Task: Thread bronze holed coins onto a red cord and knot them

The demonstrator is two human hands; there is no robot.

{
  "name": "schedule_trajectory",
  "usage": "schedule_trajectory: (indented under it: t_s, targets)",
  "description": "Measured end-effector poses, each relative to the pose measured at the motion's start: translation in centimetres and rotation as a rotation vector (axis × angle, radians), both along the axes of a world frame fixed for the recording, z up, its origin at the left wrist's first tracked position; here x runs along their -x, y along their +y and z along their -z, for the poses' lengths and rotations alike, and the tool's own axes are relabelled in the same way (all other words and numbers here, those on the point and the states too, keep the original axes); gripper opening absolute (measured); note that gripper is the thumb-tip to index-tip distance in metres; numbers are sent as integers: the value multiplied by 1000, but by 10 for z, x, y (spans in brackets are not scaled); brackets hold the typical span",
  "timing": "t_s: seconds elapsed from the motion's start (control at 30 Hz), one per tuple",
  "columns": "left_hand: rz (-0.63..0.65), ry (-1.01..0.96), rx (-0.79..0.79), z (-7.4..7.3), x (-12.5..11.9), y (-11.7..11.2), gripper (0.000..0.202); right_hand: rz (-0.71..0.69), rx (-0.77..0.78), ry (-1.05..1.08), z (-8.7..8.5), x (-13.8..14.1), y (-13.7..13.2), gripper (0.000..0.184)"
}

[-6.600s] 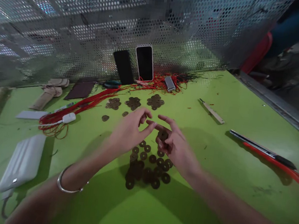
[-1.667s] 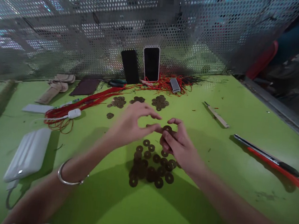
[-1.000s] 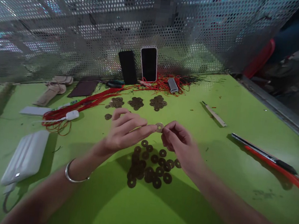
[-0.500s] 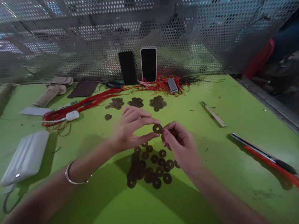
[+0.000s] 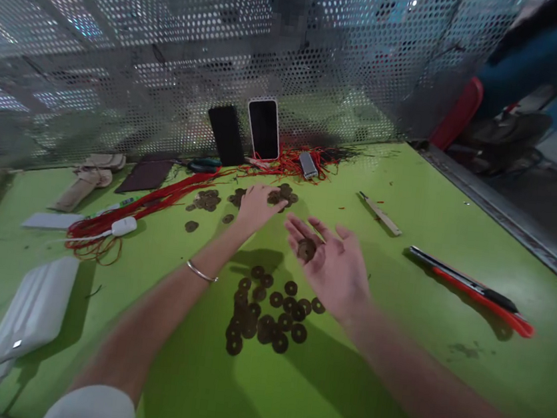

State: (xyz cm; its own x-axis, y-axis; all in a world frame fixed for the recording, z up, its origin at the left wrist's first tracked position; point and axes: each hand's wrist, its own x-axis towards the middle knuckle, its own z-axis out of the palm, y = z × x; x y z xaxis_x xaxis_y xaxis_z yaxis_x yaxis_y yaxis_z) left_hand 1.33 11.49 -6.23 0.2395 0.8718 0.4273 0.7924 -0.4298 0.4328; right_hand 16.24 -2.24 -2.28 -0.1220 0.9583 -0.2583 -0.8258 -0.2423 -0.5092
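Has a loose heap of coins [image 5: 266,315] on the bench [image 5: 211,396], toward the body from both hands, with the right hand [image 5: 335,262] nearer to it, just beyond and to the right. Holds the left hand [image 5: 260,205] farther out, palm down, at the right-hand pile [image 5: 288,190] of the far row. Cannot tell whether gripping anything there or only touching the pile. Holds the right hand palm up and loosely open, with at least one coin [image 5: 307,249] lying against the lightly curled fingers. Offers no long axis in the coins: thin, round, dull brown discs of metal, pierced at the centre. Packs them in dark overlap on the heap's left, thins them out singly on its right. Shows two more piles in the far row, the middle pile [image 5: 237,197] partly behind the left hand, the left pile [image 5: 208,199] clear of it. Runs smooth, flat green underneath. Sets thin red cord [image 5: 137,210] in limp strands to the left, a slim knife [image 5: 475,288] in hard red and black to the right. Ends at the back in stiff, perforated mesh [image 5: 175,56].
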Motion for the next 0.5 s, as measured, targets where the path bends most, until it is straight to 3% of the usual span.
schedule_trajectory:
  t_s: [0.1,0.23,0.37,0.5]
  targets:
    - [26,-12,-34,-14,-1,-23,24,28,9,16,0,-1,1,25]
    - [147,-87,-182,-39,-4,-84,14,55,16,33,-3,0,1,23]
    - [281,-29,31,-44,-12,-125,20,34,30,17,-3,3,-2,24]
    - [210,-111,208,-41,-16,-130,18,13,15,2,-1,4,-5,24]
